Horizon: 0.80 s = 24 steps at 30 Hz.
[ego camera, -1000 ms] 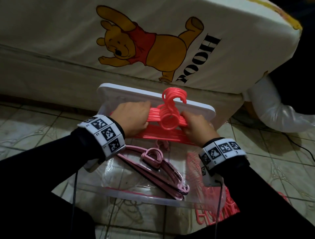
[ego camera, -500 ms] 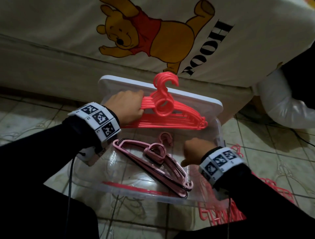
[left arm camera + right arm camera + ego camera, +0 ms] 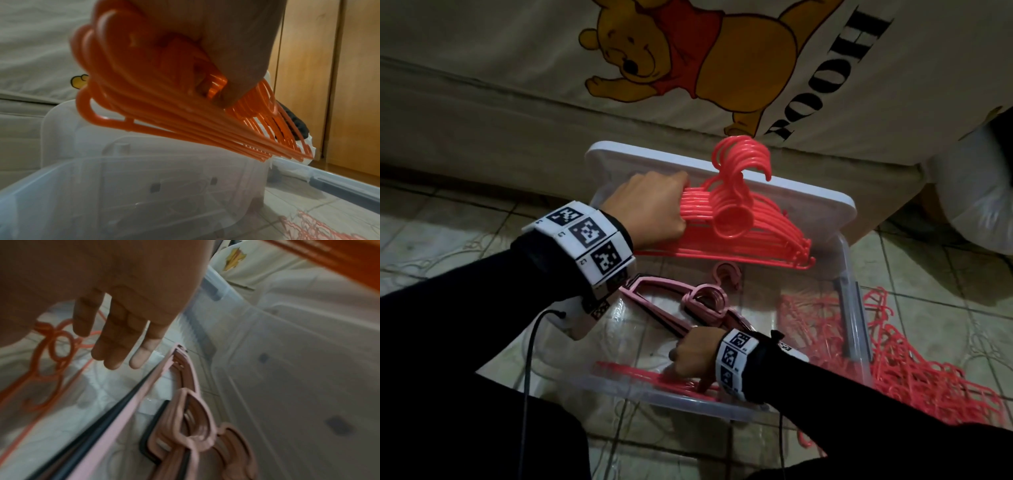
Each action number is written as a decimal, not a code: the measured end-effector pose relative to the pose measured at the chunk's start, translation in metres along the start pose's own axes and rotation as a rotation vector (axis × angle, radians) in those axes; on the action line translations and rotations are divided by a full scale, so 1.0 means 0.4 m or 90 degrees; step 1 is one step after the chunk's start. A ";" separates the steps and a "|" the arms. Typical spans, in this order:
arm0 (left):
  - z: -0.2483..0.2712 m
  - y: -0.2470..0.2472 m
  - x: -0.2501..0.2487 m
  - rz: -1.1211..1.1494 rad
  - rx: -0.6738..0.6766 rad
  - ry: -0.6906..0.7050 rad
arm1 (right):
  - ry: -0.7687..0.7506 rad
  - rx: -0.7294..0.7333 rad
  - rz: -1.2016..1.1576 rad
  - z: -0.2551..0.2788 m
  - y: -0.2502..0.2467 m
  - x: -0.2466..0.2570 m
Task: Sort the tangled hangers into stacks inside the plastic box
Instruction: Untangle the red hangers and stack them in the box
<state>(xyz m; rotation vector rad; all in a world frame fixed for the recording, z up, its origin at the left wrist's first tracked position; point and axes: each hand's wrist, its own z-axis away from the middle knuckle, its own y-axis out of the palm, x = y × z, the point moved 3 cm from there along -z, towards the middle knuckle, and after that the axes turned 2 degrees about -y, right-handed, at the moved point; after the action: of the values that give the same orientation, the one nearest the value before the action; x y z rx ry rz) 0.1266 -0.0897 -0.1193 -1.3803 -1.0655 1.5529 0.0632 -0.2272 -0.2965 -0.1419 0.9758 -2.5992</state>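
A clear plastic box [image 3: 854, 308] holds a flat stack of pale pink hangers [image 3: 688, 308] in its middle and one coral hanger [image 3: 647, 373] by its near wall, a gripped coral bunch [image 3: 739, 222] hangs above its far end, and tangled coral hangers [image 3: 914, 370] lie outside its right wall.

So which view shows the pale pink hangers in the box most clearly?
The right wrist view: the pale pink hangers fill the frame close up. The head view shows the whole stack, but small. The left wrist view does not show them.

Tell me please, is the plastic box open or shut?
Open: the plastic box has no lid on; its white lid leans behind it.
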 end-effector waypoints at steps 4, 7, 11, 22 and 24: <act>-0.003 0.002 -0.003 -0.007 0.003 0.011 | -0.015 -0.046 -0.064 -0.008 -0.015 0.014; -0.004 0.002 -0.001 -0.010 0.002 0.029 | 0.029 -0.120 -0.161 0.009 -0.031 -0.009; 0.000 0.007 -0.002 -0.020 -0.006 0.053 | 0.129 -0.247 -0.360 0.031 -0.037 -0.048; 0.008 -0.021 -0.020 0.018 0.003 0.034 | 0.364 -0.556 -0.702 0.256 -0.082 -0.138; 0.008 -0.036 -0.023 0.024 -0.007 0.029 | 0.419 -0.605 -0.732 0.300 -0.078 -0.141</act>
<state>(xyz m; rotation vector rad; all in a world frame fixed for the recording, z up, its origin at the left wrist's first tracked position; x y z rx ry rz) 0.1249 -0.0938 -0.1025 -1.4437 -1.0267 1.5387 0.1322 -0.2590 -0.1837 -0.0822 3.0581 -2.7646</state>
